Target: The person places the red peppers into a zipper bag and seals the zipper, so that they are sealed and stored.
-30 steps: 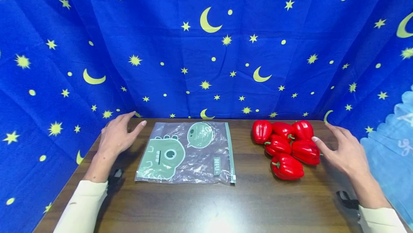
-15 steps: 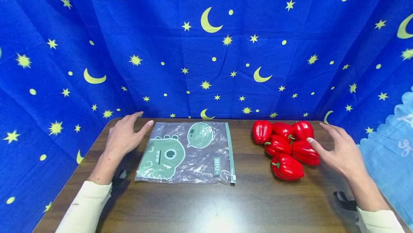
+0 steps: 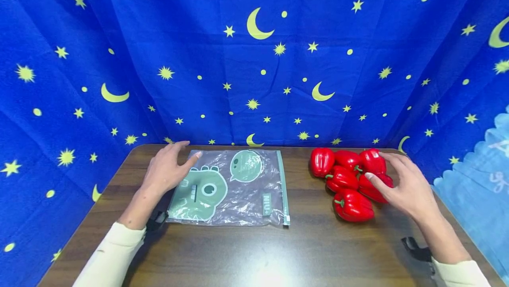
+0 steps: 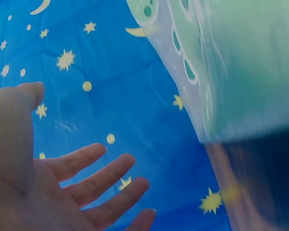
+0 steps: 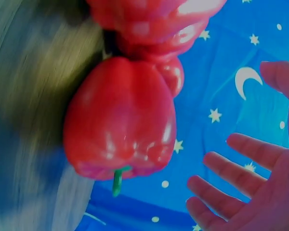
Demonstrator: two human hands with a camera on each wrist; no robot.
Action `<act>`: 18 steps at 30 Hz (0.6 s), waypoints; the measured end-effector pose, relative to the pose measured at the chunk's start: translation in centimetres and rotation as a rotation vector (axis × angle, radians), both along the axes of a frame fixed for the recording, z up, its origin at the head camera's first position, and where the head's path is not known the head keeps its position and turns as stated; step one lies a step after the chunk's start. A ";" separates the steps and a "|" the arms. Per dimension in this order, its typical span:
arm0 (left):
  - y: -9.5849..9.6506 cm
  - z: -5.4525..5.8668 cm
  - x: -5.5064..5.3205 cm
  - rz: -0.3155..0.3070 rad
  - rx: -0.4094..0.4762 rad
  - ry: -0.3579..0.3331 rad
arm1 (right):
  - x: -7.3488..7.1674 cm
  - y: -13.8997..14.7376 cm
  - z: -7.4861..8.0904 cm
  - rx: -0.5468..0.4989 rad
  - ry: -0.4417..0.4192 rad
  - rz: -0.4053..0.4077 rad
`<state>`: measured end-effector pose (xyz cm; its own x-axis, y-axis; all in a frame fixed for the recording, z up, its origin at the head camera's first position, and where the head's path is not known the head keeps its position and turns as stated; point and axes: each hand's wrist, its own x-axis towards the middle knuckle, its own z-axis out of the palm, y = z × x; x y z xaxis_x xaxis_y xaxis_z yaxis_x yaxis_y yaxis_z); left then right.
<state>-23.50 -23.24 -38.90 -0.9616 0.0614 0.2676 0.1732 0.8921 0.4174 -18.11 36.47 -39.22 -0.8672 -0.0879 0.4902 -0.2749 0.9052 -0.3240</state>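
Observation:
A clear zip bag [image 3: 246,198] with a green monster print lies flat on the table, its slider strip along the right side. My left hand [image 3: 165,170] is over the bag's far left corner, fingers spread and holding nothing; the left wrist view shows its straight fingers [image 4: 106,187] beside the bag [image 4: 250,72]. Several red bell peppers [image 3: 354,205] with green stems are grouped at the right. Over the rightmost ones is my right hand [image 3: 409,187], thumb and fingers apart. In the right wrist view its fingers [image 5: 241,173] are beside a pepper [image 5: 120,120], with nothing in them.
The brown wooden table [image 3: 222,256] carries the bag and the peppers. Behind it and along both sides hangs a blue cloth [image 3: 199,35] with yellow moons and stars. A light blue scalloped cloth [image 3: 477,207] lies at the right edge.
My left hand has moved right, from beside the bag to over its far corner. My right hand has moved left, over the peppers. The bag and peppers stay in place.

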 end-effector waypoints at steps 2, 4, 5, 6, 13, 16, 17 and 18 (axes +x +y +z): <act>0.5 0.0 -0.1 -0.025 0.007 0.006 | 0.0 -0.5 0.0 0.006 0.021 0.022; 1.2 -0.1 -0.2 -0.042 0.014 0.007 | 0.0 -0.9 0.1 0.005 0.039 0.042; 1.5 -0.1 -0.3 -0.049 0.019 0.008 | 0.0 -1.0 0.1 0.004 0.049 0.052; 1.9 -0.2 -0.4 -0.054 0.023 0.005 | 0.1 -1.2 0.1 0.002 0.055 0.055; 4.5 -0.5 -0.8 -0.090 0.026 -0.039 | 0.7 -2.3 0.3 -0.010 0.040 0.086; 5.3 -0.7 -0.7 -0.108 0.018 -0.058 | 1.0 -2.8 0.4 -0.005 0.011 0.079; 5.6 -0.7 -0.7 -0.115 0.014 -0.062 | 1.1 -3.0 0.4 -0.003 0.004 0.076; 5.9 -0.7 -0.7 -0.120 0.015 -0.067 | 1.2 -3.1 0.4 -0.002 -0.002 0.074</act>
